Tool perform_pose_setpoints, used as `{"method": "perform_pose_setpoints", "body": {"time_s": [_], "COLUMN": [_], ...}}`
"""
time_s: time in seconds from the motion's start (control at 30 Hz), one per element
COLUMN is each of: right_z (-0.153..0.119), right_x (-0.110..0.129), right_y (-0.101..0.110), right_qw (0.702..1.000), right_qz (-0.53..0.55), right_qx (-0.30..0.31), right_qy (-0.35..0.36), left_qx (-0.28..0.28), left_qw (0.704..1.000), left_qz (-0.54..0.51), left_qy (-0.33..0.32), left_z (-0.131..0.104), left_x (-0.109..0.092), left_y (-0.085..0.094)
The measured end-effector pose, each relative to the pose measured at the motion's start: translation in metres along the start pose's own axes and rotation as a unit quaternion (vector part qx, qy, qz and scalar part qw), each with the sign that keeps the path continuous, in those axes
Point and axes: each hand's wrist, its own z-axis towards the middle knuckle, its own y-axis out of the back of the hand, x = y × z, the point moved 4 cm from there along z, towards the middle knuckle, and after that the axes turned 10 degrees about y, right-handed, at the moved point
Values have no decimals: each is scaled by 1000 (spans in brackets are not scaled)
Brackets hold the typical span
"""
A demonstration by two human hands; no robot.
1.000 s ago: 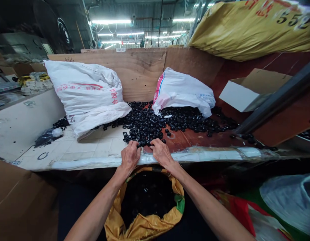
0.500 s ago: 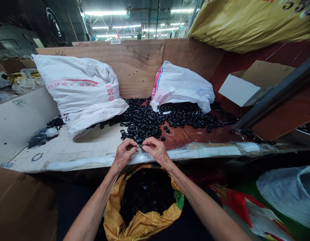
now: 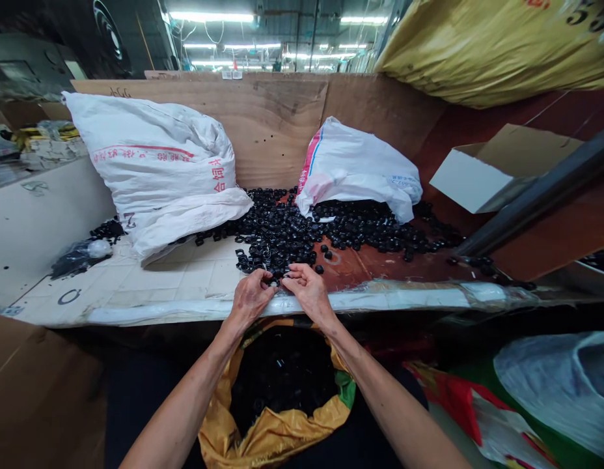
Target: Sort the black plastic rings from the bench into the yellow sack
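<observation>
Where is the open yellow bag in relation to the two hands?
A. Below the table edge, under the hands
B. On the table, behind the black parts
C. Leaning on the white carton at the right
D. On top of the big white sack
A: the yellow bag gapes below the table edge, under the left hand and right hand, and is dark inside.

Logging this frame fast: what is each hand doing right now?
Left hand: fingers pinched on a small black ring.
Right hand: fingers curled at the same ring.

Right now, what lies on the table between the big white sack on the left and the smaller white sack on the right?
In the head view, a heap of small black rings lies between the big white sack and the smaller white sack.
</observation>
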Motion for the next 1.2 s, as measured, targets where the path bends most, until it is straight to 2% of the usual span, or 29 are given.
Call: {"method": "perform_pose_setpoints", "body": {"time_s": [0.1,0.27,0.47,0.6,0.8,0.9,1.03,1.2], "right_z": [-3,-7,-10,-12,-17,-18,-18,-19], "right_x": [6,23,22,30,21,22,30,32], "right_y": [-1,0,-2,-2,-3,-3,-2,-3], "right_qw": [999,989,994,988,991,989,983,983], "right_qz": [-33,-6,34,8,7,-8,-5,-4], "right_qx": [14,77,84,86,66,60,80,92], "right_qy": [20,129,67,130,116,138,168,157], "left_qx": [-4,-6,21,42,57,70,76,74], "left_qw": [1000,998,989,977,973,972,969,967], "left_qz": [23,-24,-129,-200,-198,-198,-208,-223], "left_qy": [-16,-59,-69,-64,-104,-109,-113,-102], "left_z": [-5,-14,-17,-17,-18,-19,-19,-19], "left_x": [-4,-6,-6,-5,-4,-5,-9,-7], "left_y": [0,4,9,10,12,12,13,13]}}
